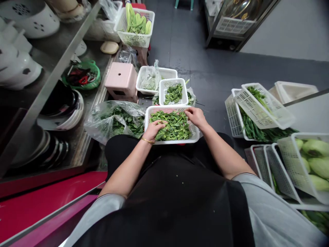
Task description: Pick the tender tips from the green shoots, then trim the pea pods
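Observation:
A white plastic basket (171, 141) full of picked leafy greens (174, 125) rests at my lap. My left hand (155, 130), with a thin bangle at the wrist, reaches over its left side. The fingers there are bent together on a bit of the greens. Over the right rear corner, the fingertips of my right hand (196, 117) are pinched close to the rim; whatever they hold is too small to make out. Just beyond stands a smaller white basket (161, 92) with some greens. To the left, a clear plastic bag (96, 120) holds more leafy stems.
A pink stool (120, 77) stands ahead on the left, beside a metal shelf (84, 137) with bowls. Farther off is a basket of long green vegetables (138, 24). Stacked baskets (262, 106) and a crate of pale green gourds (317, 161) line my right side.

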`<state>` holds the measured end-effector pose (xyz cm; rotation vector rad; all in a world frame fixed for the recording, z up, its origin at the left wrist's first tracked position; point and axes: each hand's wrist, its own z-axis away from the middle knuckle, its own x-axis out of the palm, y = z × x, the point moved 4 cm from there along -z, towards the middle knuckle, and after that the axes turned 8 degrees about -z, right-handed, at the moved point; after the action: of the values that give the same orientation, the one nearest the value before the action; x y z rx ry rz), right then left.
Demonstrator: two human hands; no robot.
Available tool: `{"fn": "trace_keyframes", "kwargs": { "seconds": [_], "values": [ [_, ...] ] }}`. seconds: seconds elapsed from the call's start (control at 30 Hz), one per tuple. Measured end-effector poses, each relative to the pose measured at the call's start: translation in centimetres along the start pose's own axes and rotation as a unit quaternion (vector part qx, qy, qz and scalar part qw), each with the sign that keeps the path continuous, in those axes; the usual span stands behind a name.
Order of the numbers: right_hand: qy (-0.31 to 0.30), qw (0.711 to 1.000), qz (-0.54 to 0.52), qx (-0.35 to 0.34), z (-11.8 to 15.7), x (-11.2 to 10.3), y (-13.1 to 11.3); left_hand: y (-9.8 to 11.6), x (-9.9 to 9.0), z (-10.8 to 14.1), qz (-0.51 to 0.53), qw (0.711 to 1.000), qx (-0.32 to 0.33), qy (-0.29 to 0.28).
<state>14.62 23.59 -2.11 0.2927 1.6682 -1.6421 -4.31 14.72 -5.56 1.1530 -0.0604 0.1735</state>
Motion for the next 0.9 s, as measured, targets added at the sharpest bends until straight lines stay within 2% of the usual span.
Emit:
{"fn": "trace_keyframes", "kwargs": {
  "seconds": [0.03, 0.1, 0.17, 0.2, 0.33, 0.43, 0.53, 0.63, 0.7, 0.77, 0.83, 0.9],
  "values": [
    [0.005, 0.998, 0.066, -0.018, 0.0, 0.1, 0.5, -0.2, -1.0, 0.4, 0.029, 0.999, -0.022, 0.002],
    [-0.056, 0.980, 0.180, -0.066, 0.4, 1.6, 0.9, -0.3, -2.9, 1.4, 0.079, 0.996, -0.041, 0.018],
    [-0.121, 0.956, 0.253, -0.085, 0.9, 3.5, 0.9, -0.4, -4.1, 2.4, 0.098, 0.994, -0.037, 0.039],
    [-0.129, 0.951, 0.268, -0.079, 0.9, 4.1, 0.8, -0.4, -4.3, 2.7, 0.095, 0.994, -0.034, 0.044],
    [-0.099, 0.969, 0.220, -0.047, -0.1, 3.6, 0.1, -0.1, -3.2, 3.0, 0.019, 0.999, -0.014, 0.033],
    [-0.101, 0.974, 0.184, -0.082, -0.3, 3.1, -0.4, 0.5, -1.7, 2.5, -0.052, 0.998, 0.027, 0.031],
    [-0.113, 0.967, 0.214, -0.081, 0.2, 3.9, -0.4, 1.0, -0.7, 2.1, -0.072, 0.996, 0.046, 0.015],
    [-0.112, 0.965, 0.227, -0.062, 0.2, 4.6, -0.6, 0.9, -0.6, 2.0, -0.088, 0.995, 0.039, 0.018],
    [-0.094, 0.981, 0.157, -0.061, 0.1, 4.3, -1.2, 0.8, -0.6, 1.9, -0.097, 0.994, 0.033, 0.028],
    [-0.099, 0.994, 0.015, -0.041, 0.3, 3.8, -1.9, 0.8, 0.0, 1.6, -0.105, 0.993, 0.041, 0.023],
    [-0.120, 0.985, -0.124, -0.012, 1.0, 3.2, -2.7, 1.1, 1.0, 1.0, -0.128, 0.990, 0.059, -0.009],
    [-0.121, 0.978, -0.167, -0.019, 2.1, 2.3, -3.6, 1.5, 1.9, 0.5, -0.176, 0.980, 0.077, -0.052]
  ]
}}
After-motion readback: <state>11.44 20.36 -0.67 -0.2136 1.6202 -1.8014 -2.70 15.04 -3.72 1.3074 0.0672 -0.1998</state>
